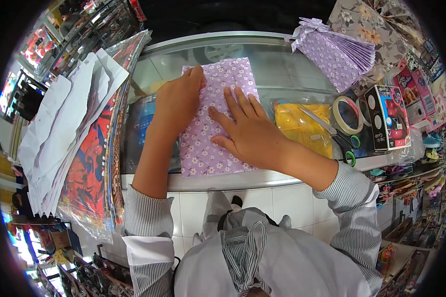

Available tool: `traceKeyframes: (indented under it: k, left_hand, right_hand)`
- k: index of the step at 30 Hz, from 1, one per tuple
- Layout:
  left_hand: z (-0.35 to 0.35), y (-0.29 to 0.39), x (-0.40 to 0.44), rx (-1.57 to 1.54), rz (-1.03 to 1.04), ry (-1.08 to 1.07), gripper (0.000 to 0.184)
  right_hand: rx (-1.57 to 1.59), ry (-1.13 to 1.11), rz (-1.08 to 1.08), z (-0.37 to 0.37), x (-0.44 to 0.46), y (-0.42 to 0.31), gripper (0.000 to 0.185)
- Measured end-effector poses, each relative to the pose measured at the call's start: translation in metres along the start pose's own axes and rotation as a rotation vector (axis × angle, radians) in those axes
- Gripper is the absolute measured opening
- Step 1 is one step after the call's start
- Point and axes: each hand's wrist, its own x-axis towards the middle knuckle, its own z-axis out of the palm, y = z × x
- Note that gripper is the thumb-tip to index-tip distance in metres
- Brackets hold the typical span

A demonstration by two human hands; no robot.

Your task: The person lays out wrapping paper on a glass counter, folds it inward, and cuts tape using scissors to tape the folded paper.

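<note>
Your right hand [250, 133] lies palm down, fingers spread, on flowered purple paper [199, 143]. Your left hand [177, 101] curls over its edge, left of those fingers; whether it pinches anything, I cannot tell. Beneath your fingers the paper seems not yet pleated; beyond them, rightward, a matching pleated piece [334, 53] appears finished.

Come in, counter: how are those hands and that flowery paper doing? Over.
Left grip curled over left edge of purple floral wrapping paper, any pinch hidden; right grip spread on top. Paper lying on glass counter. Scissors to the right, clear.
</note>
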Motion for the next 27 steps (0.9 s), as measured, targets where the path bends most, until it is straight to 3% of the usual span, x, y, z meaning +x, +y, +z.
traceKeyframes:
  k: [7, 10, 12, 15, 18, 19, 22, 25, 27]
  left_hand:
    - [-0.014, 0.001, 0.002, -0.243, -0.111, -0.009, 0.009]
    - [-0.007, -0.008, 0.004, -0.55, -0.014, 0.212, 0.011]
    - [-0.012, -0.009, 0.002, -0.608, -0.038, 0.224, 0.011]
    - [-0.028, -0.008, -0.007, -0.757, -0.137, 0.126, 0.013]
    - [-0.039, 0.005, -0.018, -0.96, -0.178, 0.052, 0.014]
    - [-0.041, 0.012, -0.022, -1.032, -0.176, 0.039, 0.014]
    - [-0.041, 0.034, -0.036, -1.166, -0.143, 0.011, 0.013]
    - [-0.043, 0.051, -0.05, -1.252, -0.204, 0.03, 0.014]
    - [-0.04, 0.061, -0.058, -1.335, -0.234, 0.093, 0.016]
  right_hand:
    - [0.01, -0.011, 0.005, -0.001, 0.001, 0.0, 0.059]
    - [0.032, -0.028, 0.029, -0.006, 0.001, -0.001, 0.057]
    - [0.073, 0.001, 0.041, -0.01, 0.004, 0.001, 0.055]
    - [0.481, 0.095, 0.146, -0.034, 0.012, 0.005, 0.051]
    - [0.478, 0.408, 0.031, -0.047, 0.02, 0.012, 0.052]
    - [0.564, 0.527, -0.033, -0.052, 0.021, 0.006, 0.037]
    - [0.925, 0.415, 0.029, -0.056, 0.01, -0.007, 0.022]
    - [1.021, 0.565, -0.004, -0.044, -0.003, -0.012, 0.015]
    - [1.113, 0.523, 0.07, -0.04, -0.016, -0.015, 0.015]
